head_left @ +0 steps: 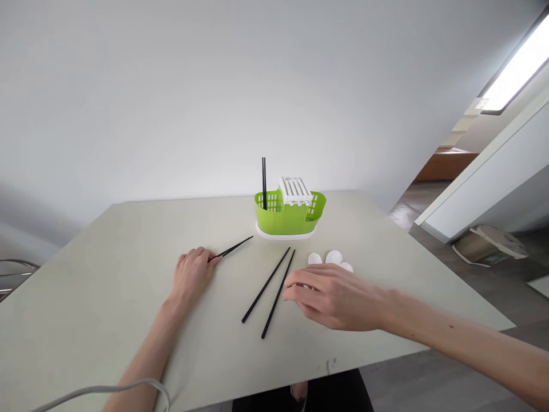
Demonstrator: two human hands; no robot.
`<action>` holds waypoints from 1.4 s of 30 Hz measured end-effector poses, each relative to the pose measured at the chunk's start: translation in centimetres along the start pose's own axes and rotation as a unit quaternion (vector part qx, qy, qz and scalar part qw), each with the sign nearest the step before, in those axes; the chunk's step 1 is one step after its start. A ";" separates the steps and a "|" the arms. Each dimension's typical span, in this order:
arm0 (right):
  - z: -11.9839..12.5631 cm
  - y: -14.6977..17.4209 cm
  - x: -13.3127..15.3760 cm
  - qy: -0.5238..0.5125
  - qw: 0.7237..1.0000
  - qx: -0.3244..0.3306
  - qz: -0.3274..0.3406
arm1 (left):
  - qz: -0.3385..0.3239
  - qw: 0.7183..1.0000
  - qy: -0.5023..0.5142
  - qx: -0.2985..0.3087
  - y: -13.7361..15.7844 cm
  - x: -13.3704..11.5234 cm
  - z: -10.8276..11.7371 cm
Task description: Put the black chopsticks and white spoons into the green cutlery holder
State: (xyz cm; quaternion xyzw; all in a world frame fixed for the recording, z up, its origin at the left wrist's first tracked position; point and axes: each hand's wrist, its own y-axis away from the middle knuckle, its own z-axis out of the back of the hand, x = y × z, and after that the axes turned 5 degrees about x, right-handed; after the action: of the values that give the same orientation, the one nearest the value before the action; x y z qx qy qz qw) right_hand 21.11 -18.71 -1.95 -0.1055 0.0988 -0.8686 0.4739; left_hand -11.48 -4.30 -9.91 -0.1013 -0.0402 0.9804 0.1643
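My left hand rests on the table, its fingers closed round a pair of black chopsticks whose thin tips point away to the right. Two more black chopsticks lie apart on the table between my hands. Just right of them is my right hand, palm down with loosely bent fingers and nothing visible in its grasp. Beyond its knuckles show several small white rounded pieces, like spoon bowls; the rest of them is hidden behind the hand. Another pair of chopsticks stands upright in the left part of a green utensil holder.
The holder has a white slotted top and a white base, and stands near the back of the pale table by the wall. A grey cable crosses my left forearm. On the floor at right lies a bag-like object.
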 end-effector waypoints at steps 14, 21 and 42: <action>-0.5 -2.7 0.6 -0.266 0.941 -0.011 -0.210 | 0.011 0.890 0.455 0.029 0.8 -2.9 1.3; -2.4 -5.5 -1.7 -0.498 0.780 -0.017 -0.378 | -0.053 0.751 0.616 0.231 1.4 -4.5 -0.1; -4.3 -7.0 -3.2 -0.541 0.779 -0.104 -0.298 | -0.069 0.678 0.622 0.386 2.1 -4.6 -0.2</action>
State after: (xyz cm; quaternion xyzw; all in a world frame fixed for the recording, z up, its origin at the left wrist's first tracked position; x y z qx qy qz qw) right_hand 16.01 -11.97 -4.47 -0.6310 -0.1207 -0.7509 0.1528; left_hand -7.88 -7.78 -9.52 -0.6121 0.4465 0.6058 0.2427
